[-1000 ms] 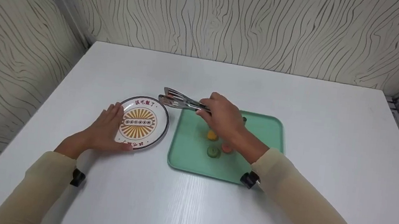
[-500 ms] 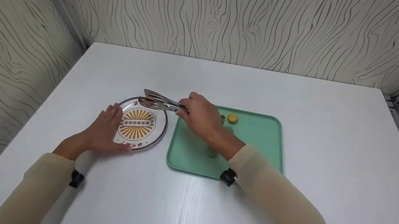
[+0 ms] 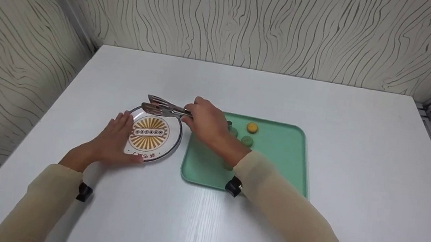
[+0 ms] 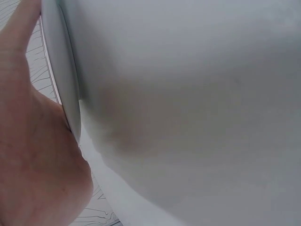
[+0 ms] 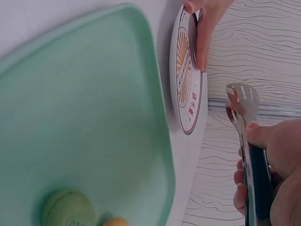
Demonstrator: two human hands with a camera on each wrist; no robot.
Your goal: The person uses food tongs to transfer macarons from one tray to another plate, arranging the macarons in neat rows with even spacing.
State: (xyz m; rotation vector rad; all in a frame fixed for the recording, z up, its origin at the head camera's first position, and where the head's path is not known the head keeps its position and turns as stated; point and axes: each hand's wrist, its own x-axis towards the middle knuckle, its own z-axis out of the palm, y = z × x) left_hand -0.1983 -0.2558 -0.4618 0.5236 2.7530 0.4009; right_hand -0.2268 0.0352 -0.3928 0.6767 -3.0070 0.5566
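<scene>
My left hand [image 3: 115,142] rests at the left edge of a round white plate [image 3: 174,134] with a yellow sunburst print, its straight fingers and thumb spread along the rim. My right hand [image 3: 208,122] grips metal tongs [image 3: 168,109] by their dark handles; the slotted heads hang over the plate's far rim. Between these heads shows a small orange-pink piece [image 5: 233,100], mostly hidden by the metal. Below the right forearm lies a green tray [image 3: 276,160] with a yellow macaron [image 3: 252,127] and green macarons [image 3: 247,141]; the arm covers part of them.
The plate and tray stand side by side on a white table [image 3: 203,225], a narrow gap between them. Wood-grain patterned panels [image 3: 251,23] enclose the table at the back and sides. A small black device [image 3: 234,186] sits at the right wrist.
My right hand has carried the tongs left, from beside the plate to over its far rim. The yellow macaron at the back of the tray has come into view. My left hand stays put.
</scene>
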